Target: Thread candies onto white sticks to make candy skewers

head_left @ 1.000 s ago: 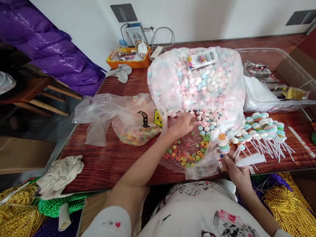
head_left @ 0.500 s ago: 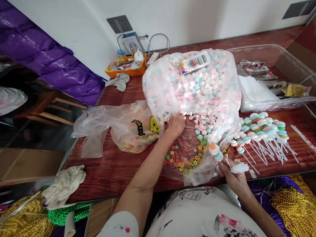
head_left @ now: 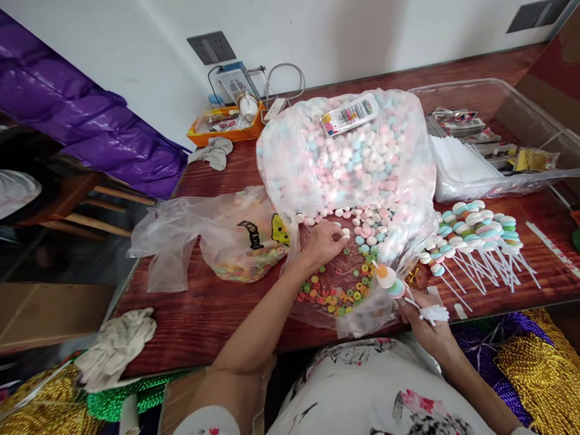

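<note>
My left hand [head_left: 324, 243] is closed in a pinch on a small white marshmallow [head_left: 345, 234], above the open mouth of a big clear bag [head_left: 276, 151] full of pink, white and blue marshmallows. Loose ring candies [head_left: 338, 299] in red, green and orange lie on the plastic just below. Between the fingers of my right hand [head_left: 426, 323] is a candy skewer [head_left: 388, 279], its threaded pieces tilted up to the left and its white tip poking out. The same hand grips a bundle of white sticks [head_left: 434, 313]. Finished skewers [head_left: 480, 229] lie piled to the right.
A second bag of ring candies [head_left: 247, 269] lies on the left. Behind are an orange tray [head_left: 226, 136] and a clear plastic bin [head_left: 475, 190] with packets. A crumpled cloth [head_left: 118, 347] hangs at the table's left edge, and a labelled packet [head_left: 350, 113] tops the big bag.
My left hand has drawn back from the marshmallows toward the right, now with a white one at its fingertips. The skewer in my right hand has shifted slightly lower, its bare tip now showing.
</note>
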`<state>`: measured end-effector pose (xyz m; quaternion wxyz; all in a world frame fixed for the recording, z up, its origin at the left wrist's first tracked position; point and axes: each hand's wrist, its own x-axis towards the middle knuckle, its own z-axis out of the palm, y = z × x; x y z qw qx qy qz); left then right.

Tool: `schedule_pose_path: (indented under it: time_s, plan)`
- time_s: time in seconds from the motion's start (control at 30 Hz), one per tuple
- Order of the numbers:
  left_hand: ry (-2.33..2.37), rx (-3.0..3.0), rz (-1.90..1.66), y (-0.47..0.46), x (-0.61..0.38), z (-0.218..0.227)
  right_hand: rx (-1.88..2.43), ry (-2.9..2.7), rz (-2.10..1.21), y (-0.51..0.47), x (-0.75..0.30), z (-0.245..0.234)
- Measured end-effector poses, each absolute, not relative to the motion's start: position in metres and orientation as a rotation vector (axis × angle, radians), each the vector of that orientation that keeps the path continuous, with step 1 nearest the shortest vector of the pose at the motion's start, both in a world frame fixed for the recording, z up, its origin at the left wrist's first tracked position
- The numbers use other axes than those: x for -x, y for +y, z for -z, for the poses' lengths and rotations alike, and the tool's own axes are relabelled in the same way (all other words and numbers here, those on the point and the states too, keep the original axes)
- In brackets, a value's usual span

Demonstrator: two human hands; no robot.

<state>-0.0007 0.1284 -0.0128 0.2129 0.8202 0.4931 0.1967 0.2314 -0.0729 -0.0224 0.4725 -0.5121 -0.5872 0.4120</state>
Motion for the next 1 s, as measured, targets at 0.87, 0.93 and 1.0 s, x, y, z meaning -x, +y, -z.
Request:
schedule_pose_path:
  time_s: [0.87, 0.93, 1.0]
  plan:
    - [1.022, -0.753, -1.298, 0.021, 0.022, -0.015, 1.194, -1.789, -0.947, -0.067, -0.204, 0.006]
    - [1.014, -0.727, -1.328, 0.014, 0.018, -0.014, 1.200, -1.822, -0.937, -0.066, -0.201, 0.004]
    - [1.014, -0.730, -1.350, 0.010, 0.016, -0.013, 1.194, -1.834, -0.892, -0.066, -0.199, 0.003]
